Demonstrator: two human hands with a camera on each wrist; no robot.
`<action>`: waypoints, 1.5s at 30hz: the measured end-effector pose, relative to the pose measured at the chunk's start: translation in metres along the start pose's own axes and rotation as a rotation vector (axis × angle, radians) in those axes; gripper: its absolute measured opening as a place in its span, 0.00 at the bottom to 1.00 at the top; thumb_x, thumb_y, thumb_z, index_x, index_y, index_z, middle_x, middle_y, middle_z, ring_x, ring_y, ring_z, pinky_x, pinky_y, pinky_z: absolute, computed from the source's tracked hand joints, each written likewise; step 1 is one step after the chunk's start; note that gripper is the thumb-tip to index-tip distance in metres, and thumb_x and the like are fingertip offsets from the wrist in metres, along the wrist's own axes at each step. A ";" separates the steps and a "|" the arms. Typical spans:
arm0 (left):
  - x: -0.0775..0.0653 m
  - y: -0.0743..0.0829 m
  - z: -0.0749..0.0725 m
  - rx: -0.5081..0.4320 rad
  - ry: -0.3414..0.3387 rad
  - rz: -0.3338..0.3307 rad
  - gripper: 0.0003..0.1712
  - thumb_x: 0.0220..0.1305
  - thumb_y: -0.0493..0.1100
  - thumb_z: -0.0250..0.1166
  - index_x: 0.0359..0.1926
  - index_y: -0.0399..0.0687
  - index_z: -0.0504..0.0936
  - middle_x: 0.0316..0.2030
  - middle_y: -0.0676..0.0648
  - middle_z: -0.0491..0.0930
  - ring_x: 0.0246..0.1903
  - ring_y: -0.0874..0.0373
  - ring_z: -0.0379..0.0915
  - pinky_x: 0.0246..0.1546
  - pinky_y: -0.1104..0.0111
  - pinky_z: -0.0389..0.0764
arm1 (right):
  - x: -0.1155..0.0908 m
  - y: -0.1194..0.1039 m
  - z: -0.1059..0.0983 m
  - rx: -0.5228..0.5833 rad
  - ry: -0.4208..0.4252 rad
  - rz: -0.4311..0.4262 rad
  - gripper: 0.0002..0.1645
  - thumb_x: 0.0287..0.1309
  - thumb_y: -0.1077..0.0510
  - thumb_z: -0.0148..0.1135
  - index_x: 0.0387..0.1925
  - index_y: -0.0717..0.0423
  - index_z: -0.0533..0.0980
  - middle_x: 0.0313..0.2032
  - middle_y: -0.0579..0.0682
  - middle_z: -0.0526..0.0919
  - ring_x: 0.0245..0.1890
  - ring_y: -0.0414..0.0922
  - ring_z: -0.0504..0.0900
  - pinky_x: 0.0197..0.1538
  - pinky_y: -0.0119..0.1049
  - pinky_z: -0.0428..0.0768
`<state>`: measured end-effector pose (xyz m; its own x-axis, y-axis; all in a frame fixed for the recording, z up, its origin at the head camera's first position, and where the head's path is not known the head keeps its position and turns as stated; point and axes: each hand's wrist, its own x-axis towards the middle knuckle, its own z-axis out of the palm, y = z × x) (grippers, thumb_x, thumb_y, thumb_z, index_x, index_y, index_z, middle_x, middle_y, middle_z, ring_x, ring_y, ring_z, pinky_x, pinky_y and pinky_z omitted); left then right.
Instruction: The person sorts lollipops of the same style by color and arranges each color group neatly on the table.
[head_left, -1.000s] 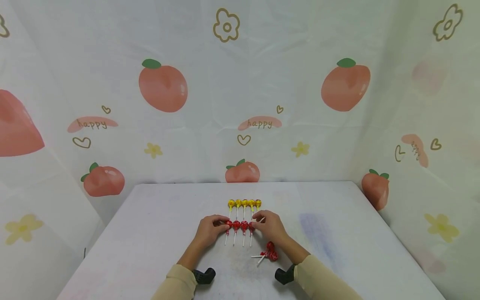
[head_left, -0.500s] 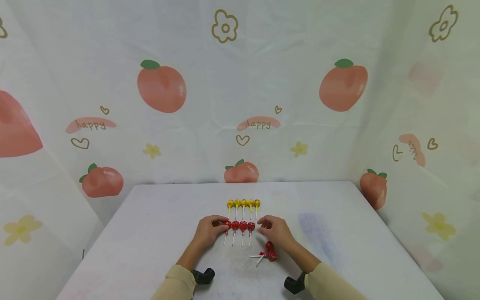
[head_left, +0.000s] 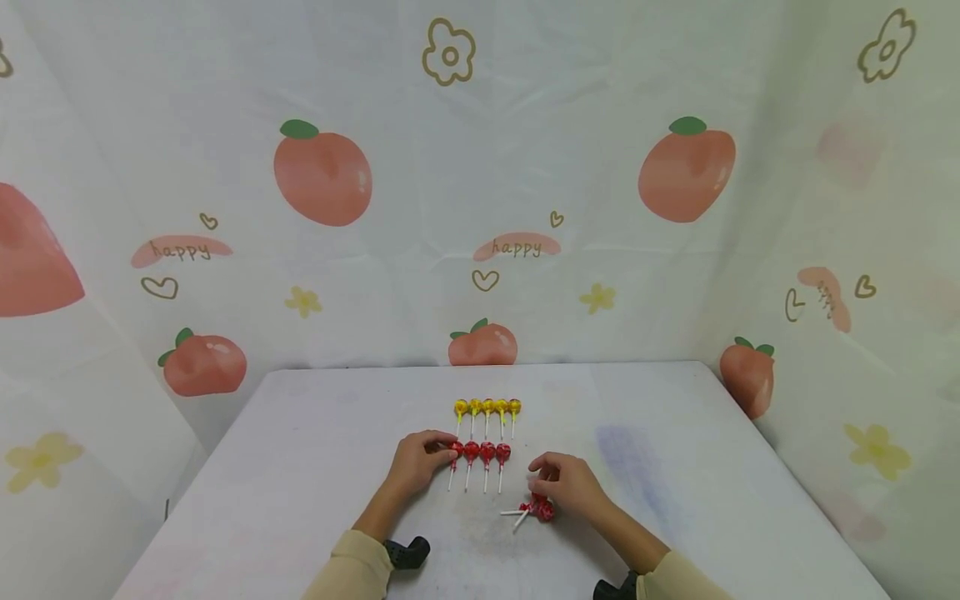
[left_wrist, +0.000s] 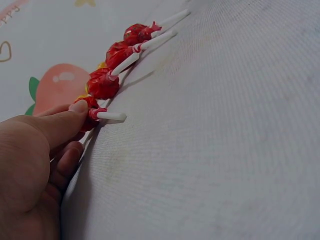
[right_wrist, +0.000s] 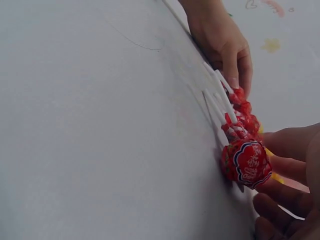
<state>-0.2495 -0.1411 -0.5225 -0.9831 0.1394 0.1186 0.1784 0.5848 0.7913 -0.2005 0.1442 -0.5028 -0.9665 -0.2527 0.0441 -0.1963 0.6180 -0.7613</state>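
My left hand (head_left: 415,460) pinches the head of the leftmost red lollipop (left_wrist: 89,107) between thumb and fingers. That lollipop lies in a row with several other red lollipops (head_left: 487,452), sticks toward me. At the right, my right hand (head_left: 572,483) is over the far side of a small pile of loose red lollipops (head_left: 543,509), partly covering one. In the right wrist view, its fingers are loosely bent beside a wrapped lollipop head (right_wrist: 248,162) without a visible grip on it; whether they touch it I cannot tell.
Behind the red row lies a row of yellow lollipops (head_left: 488,407), sticks also toward me. All rest on a white table (head_left: 315,450) with a faint bluish stain at right. A printed cloth (head_left: 420,192) hangs behind and at both sides.
My right hand has let go of the rightmost red lollipop in the row and moved right and nearer to me, to the loose pile. The left hand keeps its hold.
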 end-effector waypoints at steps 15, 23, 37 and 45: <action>0.000 0.000 0.001 0.002 0.000 -0.005 0.13 0.59 0.45 0.71 0.46 0.53 0.87 0.34 0.55 0.79 0.34 0.57 0.70 0.39 0.63 0.75 | -0.006 0.008 -0.006 -0.003 -0.088 -0.033 0.15 0.51 0.54 0.73 0.40 0.53 0.80 0.26 0.42 0.76 0.25 0.42 0.72 0.28 0.35 0.71; 0.000 0.000 0.000 0.007 -0.002 -0.004 0.13 0.59 0.45 0.71 0.46 0.53 0.87 0.35 0.55 0.80 0.35 0.57 0.70 0.39 0.64 0.75 | -0.002 0.002 -0.006 -0.007 -0.113 -0.015 0.14 0.51 0.57 0.73 0.40 0.53 0.80 0.26 0.42 0.76 0.27 0.42 0.72 0.30 0.35 0.72; 0.000 0.001 -0.001 0.007 -0.008 0.000 0.13 0.60 0.45 0.70 0.46 0.52 0.87 0.34 0.55 0.79 0.34 0.57 0.70 0.38 0.64 0.74 | 0.004 -0.005 -0.006 -0.043 -0.151 0.026 0.16 0.50 0.55 0.74 0.40 0.53 0.80 0.27 0.43 0.77 0.27 0.42 0.73 0.30 0.37 0.73; 0.000 0.001 0.000 0.007 -0.007 -0.003 0.13 0.59 0.45 0.70 0.46 0.52 0.87 0.35 0.55 0.79 0.34 0.57 0.70 0.39 0.63 0.74 | 0.004 -0.009 -0.003 -0.032 -0.146 0.010 0.16 0.51 0.56 0.74 0.42 0.54 0.80 0.26 0.43 0.76 0.27 0.42 0.73 0.29 0.36 0.73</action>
<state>-0.2490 -0.1406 -0.5223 -0.9833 0.1429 0.1123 0.1758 0.5904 0.7877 -0.2028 0.1402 -0.4942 -0.9348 -0.3501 -0.0598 -0.1939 0.6439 -0.7401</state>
